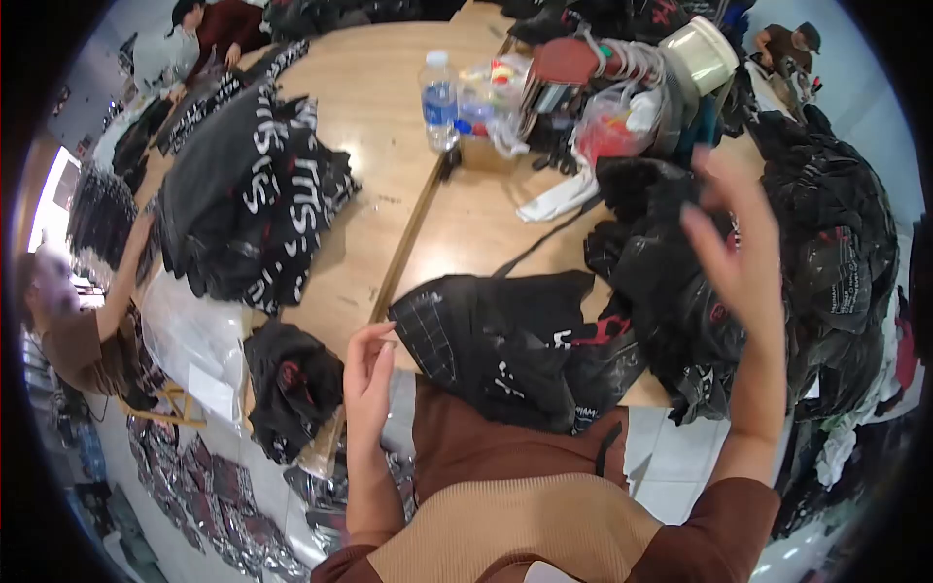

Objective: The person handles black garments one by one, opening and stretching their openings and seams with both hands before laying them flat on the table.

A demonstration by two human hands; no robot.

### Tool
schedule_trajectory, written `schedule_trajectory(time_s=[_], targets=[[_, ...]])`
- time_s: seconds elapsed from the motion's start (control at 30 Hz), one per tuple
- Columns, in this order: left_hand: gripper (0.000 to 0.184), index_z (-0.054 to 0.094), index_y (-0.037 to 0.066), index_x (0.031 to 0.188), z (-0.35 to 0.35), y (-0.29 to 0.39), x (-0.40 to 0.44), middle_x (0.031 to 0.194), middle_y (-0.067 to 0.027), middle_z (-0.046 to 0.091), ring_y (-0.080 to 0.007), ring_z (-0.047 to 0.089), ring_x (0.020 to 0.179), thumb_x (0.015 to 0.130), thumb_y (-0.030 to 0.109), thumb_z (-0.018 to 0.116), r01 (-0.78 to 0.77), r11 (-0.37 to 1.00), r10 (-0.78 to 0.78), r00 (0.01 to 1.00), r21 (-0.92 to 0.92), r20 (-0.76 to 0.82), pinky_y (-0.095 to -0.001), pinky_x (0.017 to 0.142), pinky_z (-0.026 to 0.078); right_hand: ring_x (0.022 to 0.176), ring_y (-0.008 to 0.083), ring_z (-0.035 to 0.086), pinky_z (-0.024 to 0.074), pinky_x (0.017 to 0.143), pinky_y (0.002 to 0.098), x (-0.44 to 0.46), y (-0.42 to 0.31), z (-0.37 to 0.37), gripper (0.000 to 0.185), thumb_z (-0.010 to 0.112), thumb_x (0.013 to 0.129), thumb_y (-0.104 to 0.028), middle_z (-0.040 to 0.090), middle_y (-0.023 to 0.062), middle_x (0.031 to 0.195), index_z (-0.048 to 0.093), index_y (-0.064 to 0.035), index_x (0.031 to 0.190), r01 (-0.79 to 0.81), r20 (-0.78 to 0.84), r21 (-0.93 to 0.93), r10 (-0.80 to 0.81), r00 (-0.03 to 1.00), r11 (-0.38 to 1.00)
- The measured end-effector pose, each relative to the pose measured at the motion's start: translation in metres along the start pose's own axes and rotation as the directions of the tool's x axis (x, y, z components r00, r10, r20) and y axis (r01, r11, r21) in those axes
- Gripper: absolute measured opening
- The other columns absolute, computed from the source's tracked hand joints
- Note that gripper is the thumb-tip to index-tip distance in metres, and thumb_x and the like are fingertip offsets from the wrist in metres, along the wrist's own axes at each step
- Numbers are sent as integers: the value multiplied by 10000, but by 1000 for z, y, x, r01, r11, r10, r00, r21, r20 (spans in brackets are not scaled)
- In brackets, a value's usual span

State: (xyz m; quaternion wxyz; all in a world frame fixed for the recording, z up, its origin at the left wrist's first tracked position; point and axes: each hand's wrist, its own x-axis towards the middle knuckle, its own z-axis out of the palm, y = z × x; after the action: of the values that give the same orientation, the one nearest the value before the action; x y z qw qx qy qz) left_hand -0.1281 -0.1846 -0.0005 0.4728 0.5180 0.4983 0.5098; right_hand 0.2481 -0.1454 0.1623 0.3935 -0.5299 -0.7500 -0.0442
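Observation:
A black garment (pixel 496 340) with white grid lines and white and red print lies on the table's near edge, over my lap. By its left corner is my left hand (pixel 369 374), fingers loosely bent and thumb apart; the fingertips are close to the cloth, and I see nothing held. My right hand (pixel 743 228) is raised over the right-hand heap of black garments (pixel 826 262). It is blurred by motion, with thumb and fingers spread and nothing in them. A dark strap (pixel 549 238) runs from the garment toward that heap.
A stack of printed black garments (pixel 243 204) stands on the left of the wooden table (pixel 379 78). Behind are a water bottle (pixel 439 102), plastic bags and a cream cup (pixel 698 53). A bundled black garment (pixel 294 389) lies near left. Other people work around the table.

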Motion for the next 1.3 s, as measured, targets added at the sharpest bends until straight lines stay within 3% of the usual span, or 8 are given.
schedule_trajectory(time_s=[0.17,0.33,0.5,0.6,0.67,0.87,1.03,1.3], targets=[[260,597,21,1031,15,-28,8,802,-83,658,-132,633,646,923,254,561,399,862,-447,889,313,97,-258,621,481,799,215,649,515,716,311,-143,17,30,372,722,765,-177,666,107,1000,629,-65,1107,-527,687,173,281,670,832],[353,569,22,756,45,-57,13,588,-78,623,-151,645,558,920,335,562,198,686,-461,863,700,208,-285,520,478,878,345,591,482,777,401,-213,-10,103,467,747,730,-215,595,124,1010,564,-64,1132,-342,364,-14,323,874,940],[219,504,107,863,48,-60,44,599,-51,606,-112,604,482,927,300,583,479,878,-465,858,-15,218,-217,453,477,779,188,573,451,706,301,-227,15,130,330,730,763,-143,557,50,895,530,-40,1004,-591,355,103,526,773,800],[175,507,101,1031,12,-50,81,1026,-154,655,-219,662,913,957,259,527,175,809,-239,970,-561,-42,-332,797,537,756,53,501,397,658,201,-207,30,131,223,659,840,-62,515,-23,878,508,-33,1002,-688,225,524,698,680,502],[334,365,137,1245,11,-22,93,1428,-154,395,-250,456,1265,977,294,486,-1,874,-24,999,-487,-44,-379,1021,403,676,11,425,358,612,155,-190,41,137,169,594,893,-22,498,-42,866,500,-12,1034,-584,104,717,770,629,380],[250,498,81,1159,47,-54,70,1252,-126,566,-204,562,1114,982,257,480,87,994,-89,996,-73,-29,-350,989,422,650,75,488,419,598,221,-211,45,160,344,658,834,-82,565,46,912,539,-21,1151,-739,130,294,740,660,607],[209,534,55,1095,98,-71,27,1115,-109,637,-162,617,888,991,220,460,198,942,-158,974,-270,160,-319,917,458,718,211,555,451,673,301,-213,38,171,456,664,814,-118,603,127,994,504,4,1223,-719,60,184,723,688,670],[646,450,142,1286,141,-54,22,1474,-213,130,-343,390,1249,718,181,753,-158,954,35,902,253,431,-421,983,385,801,360,590,491,672,406,-212,-50,170,274,626,805,-122,551,173,902,583,-13,1052,-399,477,433,170,862,808]])
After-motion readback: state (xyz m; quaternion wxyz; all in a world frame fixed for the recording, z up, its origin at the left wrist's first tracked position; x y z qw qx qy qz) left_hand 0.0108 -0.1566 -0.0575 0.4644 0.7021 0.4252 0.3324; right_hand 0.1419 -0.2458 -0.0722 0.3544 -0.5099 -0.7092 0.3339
